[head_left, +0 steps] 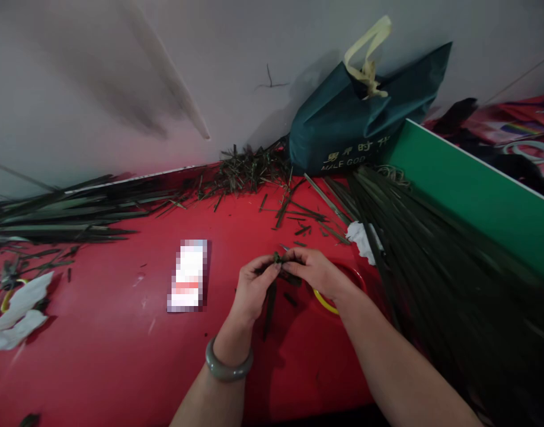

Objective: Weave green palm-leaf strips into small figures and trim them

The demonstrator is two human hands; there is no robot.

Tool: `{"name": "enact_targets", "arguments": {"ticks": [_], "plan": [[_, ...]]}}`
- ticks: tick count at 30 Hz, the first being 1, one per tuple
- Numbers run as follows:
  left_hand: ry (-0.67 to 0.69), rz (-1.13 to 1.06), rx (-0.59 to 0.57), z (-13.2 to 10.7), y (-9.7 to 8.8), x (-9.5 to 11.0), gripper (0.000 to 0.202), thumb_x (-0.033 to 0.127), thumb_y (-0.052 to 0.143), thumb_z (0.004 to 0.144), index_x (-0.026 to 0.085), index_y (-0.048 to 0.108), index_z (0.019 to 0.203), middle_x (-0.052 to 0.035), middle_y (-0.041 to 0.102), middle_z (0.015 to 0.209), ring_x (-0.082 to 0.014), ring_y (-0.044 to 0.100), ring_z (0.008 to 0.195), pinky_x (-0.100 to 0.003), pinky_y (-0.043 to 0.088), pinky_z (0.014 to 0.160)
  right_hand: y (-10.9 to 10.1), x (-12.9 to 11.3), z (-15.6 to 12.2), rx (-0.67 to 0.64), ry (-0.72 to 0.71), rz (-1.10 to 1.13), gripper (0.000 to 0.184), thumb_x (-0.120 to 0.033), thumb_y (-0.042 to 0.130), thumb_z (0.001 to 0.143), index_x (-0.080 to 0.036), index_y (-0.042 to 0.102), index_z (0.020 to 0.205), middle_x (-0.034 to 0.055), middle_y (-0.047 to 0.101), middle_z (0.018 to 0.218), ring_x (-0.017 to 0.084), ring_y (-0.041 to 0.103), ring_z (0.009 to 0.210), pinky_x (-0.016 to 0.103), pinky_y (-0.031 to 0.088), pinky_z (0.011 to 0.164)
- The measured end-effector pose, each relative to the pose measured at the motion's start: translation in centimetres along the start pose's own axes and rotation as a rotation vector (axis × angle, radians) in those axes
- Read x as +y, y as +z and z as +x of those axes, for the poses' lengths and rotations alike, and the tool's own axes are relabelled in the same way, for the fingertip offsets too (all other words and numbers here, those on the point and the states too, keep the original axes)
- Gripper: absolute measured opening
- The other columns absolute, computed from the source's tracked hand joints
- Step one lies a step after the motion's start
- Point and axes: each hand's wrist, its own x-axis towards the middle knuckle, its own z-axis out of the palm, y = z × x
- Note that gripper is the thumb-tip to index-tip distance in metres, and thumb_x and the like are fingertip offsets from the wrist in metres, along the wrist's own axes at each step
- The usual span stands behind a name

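Both my hands meet over the middle of the red table, pinching a small folded piece of green leaf strip between them. My left hand, with a grey-green bangle on the wrist, has thumb and fingers closed on it. My right hand grips the same piece from the other side. A long dark strip end hangs below my fingers. Under my right hand and forearm lie scissors with a red and yellow handle, partly hidden.
A blurred-out phone lies left of my hands. Long leaves are piled at the back left, cut scraps behind. A dark teal bag leans on the wall. More leaves lie right, beside a green panel. Crumpled tissues lie left.
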Motion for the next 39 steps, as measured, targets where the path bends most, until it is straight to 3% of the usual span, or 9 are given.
{"name": "enact_targets", "arguments": {"ticks": [8, 14, 22, 28, 34, 39], "plan": [[-0.021, -0.030, -0.005, -0.11, 0.22, -0.13, 0.013, 0.022, 0.064, 0.064, 0.017, 0.065, 0.075, 0.0003, 0.064, 0.070, -0.0092, 0.057, 0.065, -0.022, 0.046, 0.068, 0.01, -0.31, -0.02, 0.027, 0.001, -0.039, 0.012, -0.026, 0.056, 0.069, -0.015, 0.052, 0.066, -0.0037, 0.050, 0.057, 0.007, 0.043, 0.050, 0.020, 0.035, 0.048], [0.066, 0.121, 0.035, -0.04, 0.17, -0.04, 0.016, 0.024, 0.062, 0.066, 0.015, 0.062, 0.079, -0.0017, 0.062, 0.074, -0.0107, 0.056, 0.069, -0.023, 0.045, 0.068, 0.00, -0.30, 0.10, 0.080, -0.054, -0.210, 0.012, -0.026, 0.053, 0.071, -0.016, 0.052, 0.065, -0.0048, 0.047, 0.055, 0.007, 0.042, 0.050, 0.019, 0.034, 0.047], [0.122, 0.302, 0.056, 0.01, 0.15, -0.02, 0.017, 0.023, 0.059, 0.066, 0.015, 0.062, 0.080, -0.0027, 0.063, 0.074, -0.0122, 0.057, 0.069, -0.024, 0.044, 0.068, 0.30, -0.75, 0.06, 0.138, -0.126, -0.411, 0.007, -0.019, 0.049, 0.072, -0.017, 0.055, 0.068, -0.0023, 0.056, 0.060, 0.010, 0.048, 0.055, 0.020, 0.037, 0.051], [0.073, 0.233, 0.062, 0.09, 0.11, -0.10, 0.014, 0.022, 0.061, 0.064, 0.015, 0.064, 0.075, -0.0011, 0.063, 0.068, -0.0101, 0.056, 0.063, -0.022, 0.043, 0.062, 0.42, -0.37, -0.04, 0.183, -0.221, -0.558, 0.009, -0.019, 0.049, 0.075, -0.019, 0.058, 0.075, 0.0009, 0.061, 0.070, 0.014, 0.054, 0.066, 0.024, 0.039, 0.062], [-0.016, 0.036, 0.057, 0.16, 0.11, 0.01, 0.012, 0.019, 0.065, 0.059, 0.014, 0.063, 0.070, 0.0007, 0.061, 0.064, -0.0078, 0.054, 0.058, -0.020, 0.043, 0.058, 0.39, -0.44, -0.31, 0.153, -0.260, -0.627, 0.008, -0.020, 0.049, 0.076, -0.020, 0.057, 0.076, 0.0005, 0.061, 0.070, 0.014, 0.054, 0.067, 0.023, 0.039, 0.062], [-0.012, 0.074, 0.080, 0.06, 0.30, 0.14, 0.013, 0.022, 0.064, 0.060, 0.014, 0.063, 0.071, 0.0003, 0.060, 0.065, -0.0083, 0.053, 0.058, -0.020, 0.042, 0.058, 0.38, -0.27, -0.24, 0.198, -0.286, -0.729, 0.009, -0.021, 0.048, 0.077, -0.020, 0.058, 0.078, 0.0022, 0.061, 0.073, 0.015, 0.054, 0.069, 0.025, 0.038, 0.063]]}}
